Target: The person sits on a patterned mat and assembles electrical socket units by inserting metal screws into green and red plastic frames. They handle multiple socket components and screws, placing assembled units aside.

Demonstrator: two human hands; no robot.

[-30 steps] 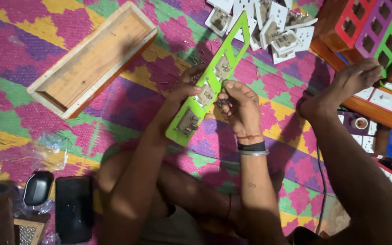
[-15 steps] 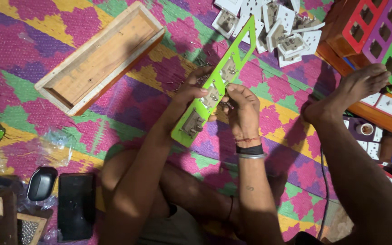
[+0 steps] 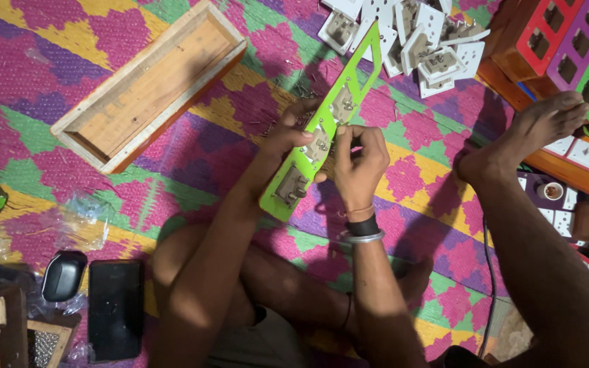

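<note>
Two hands on one long green panel (image 3: 322, 129), held slanted above a pink, purple and yellow patterned mat (image 3: 185, 163). Left hand (image 3: 293, 135) gripping the panel's left edge; right hand (image 3: 359, 163) closed on its right side, fingers pinched at the middle socket insert (image 3: 319, 144). Beyond the panel, a heap of white socket modules (image 3: 417, 34). To the left, an open wooden box (image 3: 151, 85).

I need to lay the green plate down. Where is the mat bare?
Bare mat lies between the wooden box and the left hand. Crowded near the white socket pile and coloured plates.
</note>
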